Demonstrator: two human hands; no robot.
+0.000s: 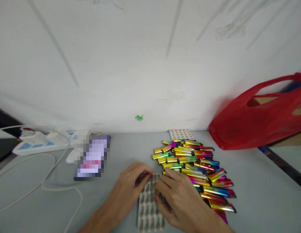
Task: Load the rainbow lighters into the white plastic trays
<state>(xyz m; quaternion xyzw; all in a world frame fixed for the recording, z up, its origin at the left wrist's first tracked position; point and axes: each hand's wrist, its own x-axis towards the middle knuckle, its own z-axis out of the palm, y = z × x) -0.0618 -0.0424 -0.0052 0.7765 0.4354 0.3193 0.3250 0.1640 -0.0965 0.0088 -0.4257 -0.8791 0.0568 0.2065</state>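
A pale grey tray (149,207) with rows of oval pockets lies lengthwise on the table in front of me. At its far left corner, my left hand (134,181) has thumb and fingertips brought together in a pinch; anything between them is too small to make out. My right hand (176,195) lies over the tray's right side with fingers curled inward, and what they may hold is hidden. Just beyond and right of that hand spreads a loose pile of shiny, multicoloured lighter-like pieces (189,158) with dark ends. The pockets I can see look unfilled.
Behind the pile, a second white pocketed tray (180,133) sits against the wall. A phone (93,158) lies at left, beside a power strip (53,142) with plugs and a looping white cable (61,187). At right stands a red plastic bag (257,119).
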